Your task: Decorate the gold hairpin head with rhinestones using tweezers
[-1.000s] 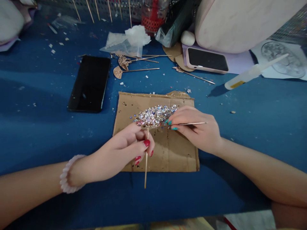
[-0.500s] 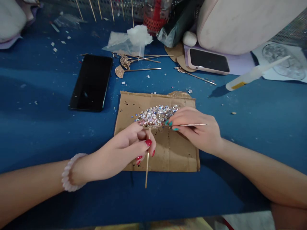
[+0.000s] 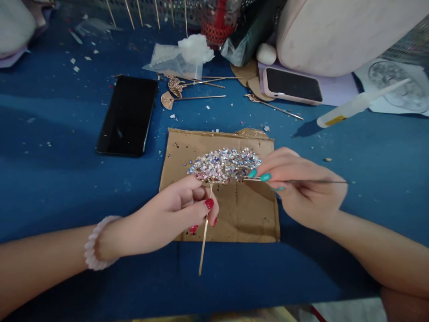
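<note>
My left hand (image 3: pixel 177 212), with red nails, is closed around the thin gold shaft of a hair stick (image 3: pixel 203 246), which slants down towards me. Its ornamental head is beside the near edge of a heap of small sparkling rhinestones (image 3: pixel 221 163), and I cannot clearly separate the two. My right hand (image 3: pixel 303 188), with green nails, pinches a thin metal tool (image 3: pixel 301 181) lying nearly level. The tool's left tip points at the right lower edge of the heap. Under the rhinestones lies a piece of brown cardboard (image 3: pixel 254 223).
A black tablet-like device (image 3: pixel 129 116) lies at left. Behind the cardboard are several gold hair sticks (image 3: pixel 197 97), a plastic bag (image 3: pixel 176 60) and a pink-edged phone (image 3: pixel 293 85). At right stands a white glue bottle (image 3: pixel 348 109), tilted. Scraps dot the blue table (image 3: pixel 60 188).
My right hand has moved right, away from the rhinestones, and more of the thin tool shows. The hair stick's lower end has swung slightly left and nearer to me.
</note>
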### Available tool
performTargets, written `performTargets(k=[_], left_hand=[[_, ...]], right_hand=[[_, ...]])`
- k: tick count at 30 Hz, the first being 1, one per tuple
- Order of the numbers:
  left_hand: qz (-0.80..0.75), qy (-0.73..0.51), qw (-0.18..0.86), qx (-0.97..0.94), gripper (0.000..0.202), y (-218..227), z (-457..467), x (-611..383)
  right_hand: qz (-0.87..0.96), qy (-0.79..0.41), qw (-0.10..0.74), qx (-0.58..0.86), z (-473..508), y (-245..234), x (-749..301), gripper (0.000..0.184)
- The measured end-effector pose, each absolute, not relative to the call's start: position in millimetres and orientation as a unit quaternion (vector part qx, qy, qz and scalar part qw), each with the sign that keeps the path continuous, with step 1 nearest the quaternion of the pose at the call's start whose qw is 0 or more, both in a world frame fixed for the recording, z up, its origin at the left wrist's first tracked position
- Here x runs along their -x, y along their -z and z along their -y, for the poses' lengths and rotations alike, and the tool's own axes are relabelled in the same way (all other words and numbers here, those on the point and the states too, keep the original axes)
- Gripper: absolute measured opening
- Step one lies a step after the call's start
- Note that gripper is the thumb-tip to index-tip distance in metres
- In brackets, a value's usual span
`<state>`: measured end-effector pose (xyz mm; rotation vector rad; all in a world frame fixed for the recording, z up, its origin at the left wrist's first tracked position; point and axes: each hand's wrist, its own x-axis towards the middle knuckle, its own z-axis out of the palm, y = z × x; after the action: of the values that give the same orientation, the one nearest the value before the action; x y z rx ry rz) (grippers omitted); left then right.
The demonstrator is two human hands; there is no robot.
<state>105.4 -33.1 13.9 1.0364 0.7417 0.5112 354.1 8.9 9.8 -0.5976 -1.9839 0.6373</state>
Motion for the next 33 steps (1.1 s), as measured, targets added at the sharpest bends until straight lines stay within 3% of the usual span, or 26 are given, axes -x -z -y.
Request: performTargets(k=[11,20,30,33], left_hand=[[-0.329,-0.18,0.815,-0.441,0.012,-20.8,32.6,-106.8],[-0.327,-0.174,0.81,-0.455,0.01,-19.9,34.3,-105.1],[-0.33,-0.17,0.807,-0.459,0.023,-21.1,32.5,-105.4],[-0.332,-0.17,0.806,-0.461,0.017,-21.3,32.7,-105.6]], right_hand=[[0.911,-0.142,0.345,0.175,-2.3,-28.5,-357.0,0.008],[0.912,-0.138,0.351,0.162,-0.4,-24.9,-356.0,0.004],[0.914,-0.14,0.348,0.154,-2.5,-24.4,-357.9,0.004],[0.918,-0.138,0.339,0.154,-3.0,-25.3,-358.0,0.004]])
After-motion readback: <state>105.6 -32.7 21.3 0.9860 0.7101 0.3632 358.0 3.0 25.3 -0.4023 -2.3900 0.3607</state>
